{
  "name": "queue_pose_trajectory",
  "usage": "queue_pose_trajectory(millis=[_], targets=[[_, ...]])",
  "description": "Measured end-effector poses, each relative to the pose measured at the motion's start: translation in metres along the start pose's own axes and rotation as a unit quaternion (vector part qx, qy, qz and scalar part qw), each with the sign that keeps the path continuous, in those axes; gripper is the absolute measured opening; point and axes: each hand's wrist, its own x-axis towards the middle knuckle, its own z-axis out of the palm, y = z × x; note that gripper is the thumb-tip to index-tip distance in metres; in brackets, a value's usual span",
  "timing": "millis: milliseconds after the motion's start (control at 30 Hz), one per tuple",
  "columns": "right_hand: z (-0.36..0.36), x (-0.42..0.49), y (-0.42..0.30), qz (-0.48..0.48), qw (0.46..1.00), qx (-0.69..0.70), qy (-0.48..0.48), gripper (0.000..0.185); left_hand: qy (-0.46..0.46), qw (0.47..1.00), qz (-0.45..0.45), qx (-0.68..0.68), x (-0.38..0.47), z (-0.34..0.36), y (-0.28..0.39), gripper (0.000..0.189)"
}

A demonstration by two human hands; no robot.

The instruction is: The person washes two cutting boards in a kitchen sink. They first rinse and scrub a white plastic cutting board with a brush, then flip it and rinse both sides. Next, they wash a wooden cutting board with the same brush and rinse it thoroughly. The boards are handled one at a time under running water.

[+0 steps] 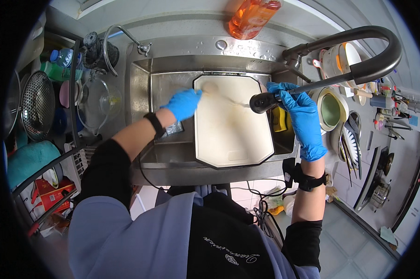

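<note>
A cream cutting board (234,136) with a dark rim lies across the stainless steel sink (140,104). My right hand (298,115), in a blue glove, grips the pull-out spray head (264,102) of the faucet above the board's right side. Beside the board's upper left edge is my left hand (183,104), also gloved in blue and blurred; whether its fingers hold anything cannot be made out. A blurred light-brown streak shows over the board's upper part. Right of the board, a yellow sponge (279,119) sits in the sink.
An orange liquid bottle (253,19) stands behind the sink. The gray faucet neck (377,69) arches at the right, near stacked bowls (330,110). At the left are a thin metal tap (112,38), a clear jug (95,104) and a rack with a steel colander (38,104).
</note>
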Motion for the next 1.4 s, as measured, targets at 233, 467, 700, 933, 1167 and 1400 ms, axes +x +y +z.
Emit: queue_pose_trajectory(millis=[233, 467, 700, 933, 1167, 1400], targets=[[0.005, -0.001, -0.002, 0.016, 1.0, 0.015, -0.004, 0.022, 0.03, 0.996, 0.068, 0.042, -0.05, -0.017, 0.067, 0.047], [0.008, -0.007, -0.005, 0.011, 0.999, 0.032, -0.017, 0.022, -0.03, 0.997, -0.066, 0.017, -0.007, 0.012, -0.032, 0.038], [0.006, -0.005, -0.002, -0.002, 1.0, 0.009, -0.003, 0.021, -0.045, 0.997, -0.062, -0.016, -0.009, -0.003, 0.001, 0.045], [0.0, -0.016, -0.002, -0.009, 1.0, 0.019, -0.017, 0.024, -0.04, 0.994, 0.095, -0.019, -0.055, -0.013, 0.101, 0.053], [-0.003, -0.02, 0.001, -0.009, 0.999, -0.016, -0.028, 0.023, -0.05, 0.995, 0.081, 0.033, -0.025, -0.011, 0.099, 0.045], [-0.01, -0.018, 0.007, -0.022, 0.998, -0.003, -0.05, 0.021, -0.016, 0.994, 0.104, 0.0, -0.033, -0.004, 0.114, 0.046]])
